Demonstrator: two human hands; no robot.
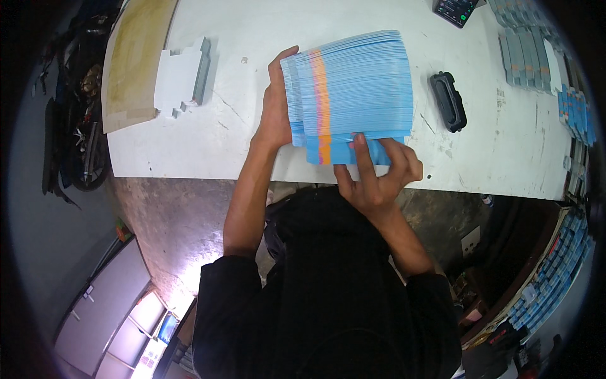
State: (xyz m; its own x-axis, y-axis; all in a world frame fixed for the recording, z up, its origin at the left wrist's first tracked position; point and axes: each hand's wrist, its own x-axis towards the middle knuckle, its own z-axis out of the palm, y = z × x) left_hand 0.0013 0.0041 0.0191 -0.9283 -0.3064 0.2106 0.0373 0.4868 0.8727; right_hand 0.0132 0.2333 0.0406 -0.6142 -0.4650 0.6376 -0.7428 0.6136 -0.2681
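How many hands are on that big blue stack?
2: the left hand along the left side of the blue stack, and the right hand at its near edge. Some fingers are partly hidden.

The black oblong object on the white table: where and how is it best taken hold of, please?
Grip the black oblong object across its middle, probably from above: it is long and narrow, and both long sides lie free.

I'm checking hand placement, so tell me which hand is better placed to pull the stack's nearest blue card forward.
Right, likely: the right hand has its index finger on the nearest blue card, at the near edge of the stack, while the left hand lies along the stack's left side.
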